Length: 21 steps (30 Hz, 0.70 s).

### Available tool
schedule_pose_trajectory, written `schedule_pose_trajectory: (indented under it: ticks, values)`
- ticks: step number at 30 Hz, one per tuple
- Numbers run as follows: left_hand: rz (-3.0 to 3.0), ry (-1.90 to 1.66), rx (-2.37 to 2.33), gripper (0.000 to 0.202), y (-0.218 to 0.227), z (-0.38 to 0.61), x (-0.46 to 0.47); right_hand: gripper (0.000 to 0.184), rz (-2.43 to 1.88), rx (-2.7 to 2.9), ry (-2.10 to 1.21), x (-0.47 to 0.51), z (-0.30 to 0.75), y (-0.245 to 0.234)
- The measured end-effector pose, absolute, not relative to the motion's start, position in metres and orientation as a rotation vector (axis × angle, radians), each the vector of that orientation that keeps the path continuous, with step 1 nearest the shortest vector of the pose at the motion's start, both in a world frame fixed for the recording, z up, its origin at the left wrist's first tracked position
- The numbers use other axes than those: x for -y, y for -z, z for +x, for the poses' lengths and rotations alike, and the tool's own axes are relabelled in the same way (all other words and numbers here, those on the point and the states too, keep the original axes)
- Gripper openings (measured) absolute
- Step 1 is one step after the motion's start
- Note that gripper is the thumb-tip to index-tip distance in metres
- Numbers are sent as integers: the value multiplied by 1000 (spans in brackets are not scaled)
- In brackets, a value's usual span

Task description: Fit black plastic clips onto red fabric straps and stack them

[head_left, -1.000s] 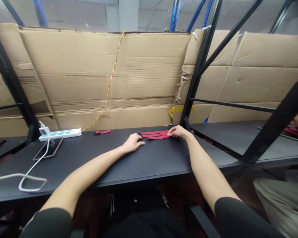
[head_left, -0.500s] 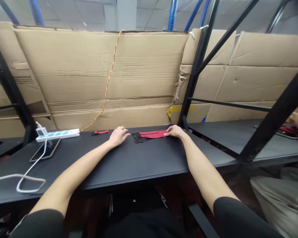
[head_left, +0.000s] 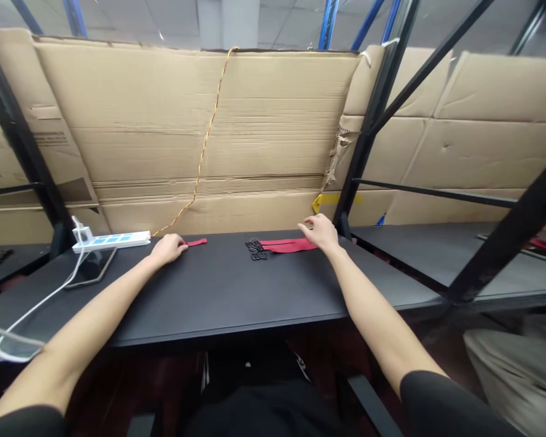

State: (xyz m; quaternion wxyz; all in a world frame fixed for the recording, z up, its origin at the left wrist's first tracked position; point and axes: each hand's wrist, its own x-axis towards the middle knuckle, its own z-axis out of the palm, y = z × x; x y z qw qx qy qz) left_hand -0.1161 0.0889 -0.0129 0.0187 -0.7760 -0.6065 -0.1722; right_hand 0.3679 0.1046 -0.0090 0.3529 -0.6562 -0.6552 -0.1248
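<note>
A careless brush from my right hand (head_left: 321, 235) could scatter the black buckles (head_left: 255, 249) left of its spread fingers. The flat red strips (head_left: 287, 245) lie just beside those fingers. My left hand's (head_left: 167, 249) fingers sit together, touching a short red strap (head_left: 196, 242); I cannot tell whether they grip it.

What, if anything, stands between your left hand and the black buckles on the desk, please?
Only the short red strap does: it lies on the black desk at the fingertips of your left hand, on the side toward the black buckles. Past it, nothing visible stands in the way.
</note>
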Motion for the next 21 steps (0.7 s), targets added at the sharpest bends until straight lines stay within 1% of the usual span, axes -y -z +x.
schedule_pose_trajectory:
  ticks: [4, 9, 10, 12, 14, 17, 21]
  values:
    - [-2567, 555, 1727, 22, 9, -85, -70, 34, -1386, 1846, 333, -87, 314, 6]
    - [-2831, 687, 1444, 27, 6, -43, -32, 33, -907, 2205, 133, -55, 234, 20]
    - [-2878, 736, 1423, 27, 5, -37, -26, 36, -810, 2282, 85, -49, 221, 23]
    - [-2971, 817, 1424, 28, 6, -26, -19, 46, -678, 2422, 28, -39, 202, 30]
    - [-3049, 920, 1425, 30, 8, -18, -15, 45, -624, 2489, -2, -35, 192, 34]
    - [-3104, 1023, 1392, 32, 10, -11, -12, 35, -599, 2497, -17, -34, 190, 36]
    - [-3091, 1007, 1294, 23, 10, -5, -5, 33, -544, 2447, -81, -36, 195, 36]
